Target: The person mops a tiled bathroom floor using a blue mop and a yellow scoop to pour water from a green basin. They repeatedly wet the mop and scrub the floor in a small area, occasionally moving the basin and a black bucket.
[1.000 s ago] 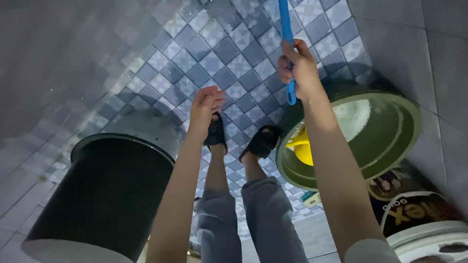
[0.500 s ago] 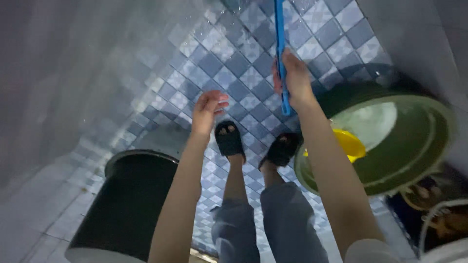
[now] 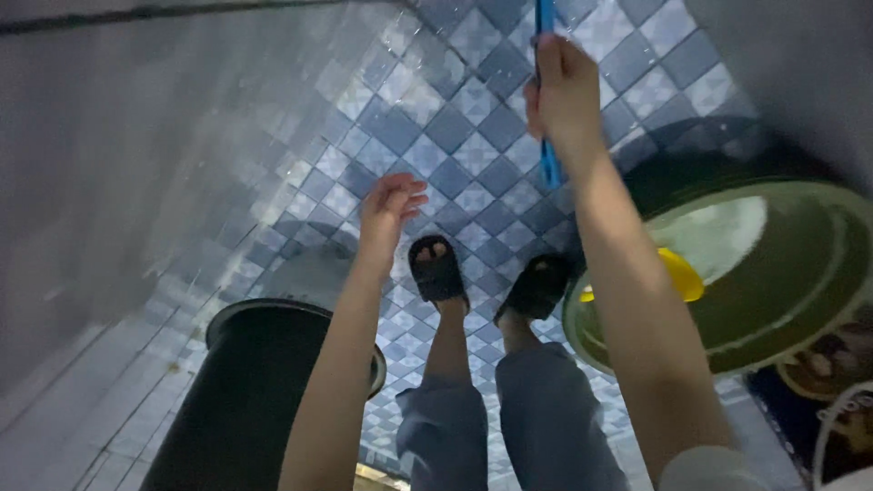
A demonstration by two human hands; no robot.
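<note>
Head view: since half a second ago the right hand [image 3: 566, 95] has risen toward 12 o'clock, fist wrapped around the thin blue handle [image 3: 548, 164]. The left hand [image 3: 389, 207] hangs loosely spread, empty. Wet blue checkered floor [image 3: 473, 127]; black bucket [image 3: 245, 400] at 7 o'clock, green tub [image 3: 800, 300] at 3.

Your right hand [image 3: 566, 95] is closed around a thin blue handle [image 3: 546, 109], a straight plastic stick that stands nearly upright and runs out past the top edge of the view. Its lower end pokes out just below your fist, above the tiled floor and beside the green bucket's rim.
</note>
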